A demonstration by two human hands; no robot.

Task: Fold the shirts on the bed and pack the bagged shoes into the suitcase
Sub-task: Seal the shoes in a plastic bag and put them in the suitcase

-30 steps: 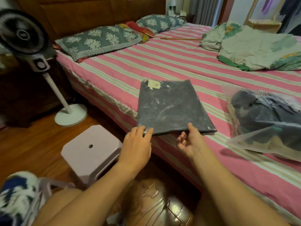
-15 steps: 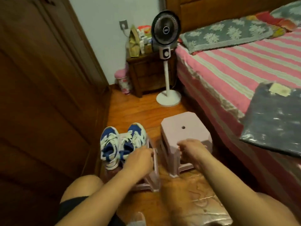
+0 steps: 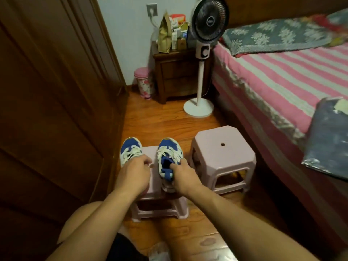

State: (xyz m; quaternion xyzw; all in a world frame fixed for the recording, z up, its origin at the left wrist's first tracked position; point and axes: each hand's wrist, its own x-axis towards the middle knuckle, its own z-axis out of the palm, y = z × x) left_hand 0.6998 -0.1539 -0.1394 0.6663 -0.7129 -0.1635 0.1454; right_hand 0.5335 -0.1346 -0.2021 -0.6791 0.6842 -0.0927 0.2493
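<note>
- Bed (image 3: 282, 87): right of the near stool (image 3: 150, 208). Bagged folded shirt (image 3: 327, 140) lies on its near edge, well apart from both hands.
- No suitcase in view, and no bag round the shoes, so I'd judge the step in hand is picking up the pair.
- Second stool (image 3: 222, 157): just right of the near stool. Lift straight up so nothing catches it.
- Left shoe (image 3: 130, 149) and right shoe (image 3: 168, 157) sit on the near stool, toes pointing away.
- Left hand (image 3: 134, 172): fingers curled over the left shoe's opening, gripping it.
- Right hand (image 3: 181, 176): thumb pinches the right shoe's collar; fingers are hidden.
- Advice: hold by collars, not laces, and keep soles down.
</note>
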